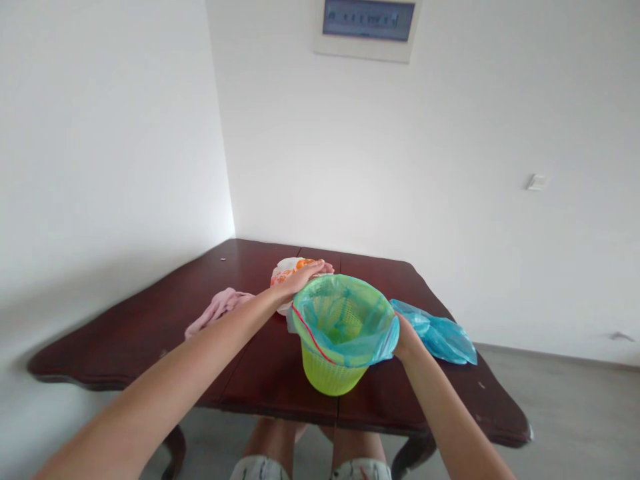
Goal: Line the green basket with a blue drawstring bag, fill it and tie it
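A light green mesh plastic basket [331, 377] stands near the front of the table, tilted slightly so its inside shows. A thin translucent blue plastic bag [383, 339] lines it, with its edge folded over the rim. A red strip [311, 333] crosses the front left of the rim. My left hand [304, 277] lies along the far left rim, fingers stretched out and apart from any grip. At the right rim, against the folded bag, is my right hand [406, 337]; the bag and basket hide its fingers.
The dark wooden table [270, 380] has curved edges. A pink cloth [223, 308] lies left, a white and orange patterned item [285, 269] behind the left hand, and crumpled blue plastic [447, 339] on the right. White walls stand behind and left.
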A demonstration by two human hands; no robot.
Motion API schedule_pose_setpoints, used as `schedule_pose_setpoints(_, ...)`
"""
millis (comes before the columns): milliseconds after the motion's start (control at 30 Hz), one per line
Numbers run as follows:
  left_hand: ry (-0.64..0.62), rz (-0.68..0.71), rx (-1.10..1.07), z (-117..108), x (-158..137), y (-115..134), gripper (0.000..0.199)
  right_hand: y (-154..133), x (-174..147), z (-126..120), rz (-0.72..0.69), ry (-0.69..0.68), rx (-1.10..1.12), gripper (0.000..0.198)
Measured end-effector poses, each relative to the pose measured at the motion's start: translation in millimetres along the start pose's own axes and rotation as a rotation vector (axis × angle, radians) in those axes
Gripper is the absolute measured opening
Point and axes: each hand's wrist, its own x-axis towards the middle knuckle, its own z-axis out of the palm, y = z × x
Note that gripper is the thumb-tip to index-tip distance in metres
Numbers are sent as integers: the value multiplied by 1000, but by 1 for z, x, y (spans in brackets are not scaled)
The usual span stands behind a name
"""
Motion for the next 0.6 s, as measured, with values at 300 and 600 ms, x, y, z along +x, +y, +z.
schedule_pose_setpoints(300,360,465,349,43,-186,9,44,17,-145,3,-501,365,-276,54)
schedule_pose_setpoints(600,964,480,308,104,-204,-23,17,-2,-142,30,-618,342,-374,36)
